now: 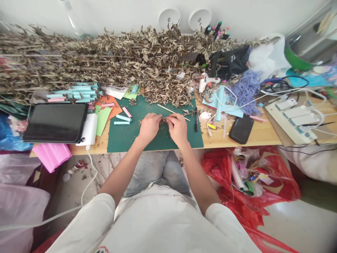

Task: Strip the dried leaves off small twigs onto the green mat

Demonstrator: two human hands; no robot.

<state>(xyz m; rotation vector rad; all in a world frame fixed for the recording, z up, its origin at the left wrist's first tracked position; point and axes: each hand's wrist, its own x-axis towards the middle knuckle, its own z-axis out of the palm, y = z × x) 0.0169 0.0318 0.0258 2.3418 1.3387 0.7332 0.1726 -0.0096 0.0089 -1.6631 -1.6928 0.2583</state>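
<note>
My left hand [150, 127] and my right hand [178, 128] meet over a green cutting mat [123, 138]. The fingers of both are pinched on a small bunch of crumbled dried leaves [163, 121] between them. Behind the hands lies a thin wooden stick [172, 111], slanting across the mat. Rolled blue paper tubes [122, 120] and a pink paper tube [127, 112] rest left of my left hand. A black pen [196, 120] lies right of my right hand. A heap of loose dried leaves [168, 93] covers the mat's far edge.
Dried leafy stalks [105, 56] fill the back of the table. At left are a black tablet [56, 122], a white power bank [88, 129] and stacked paper tubes [79, 92]. At right are a glue gun [207, 81], purple yarn [246, 89], a black phone [241, 129] and a power strip [292, 119].
</note>
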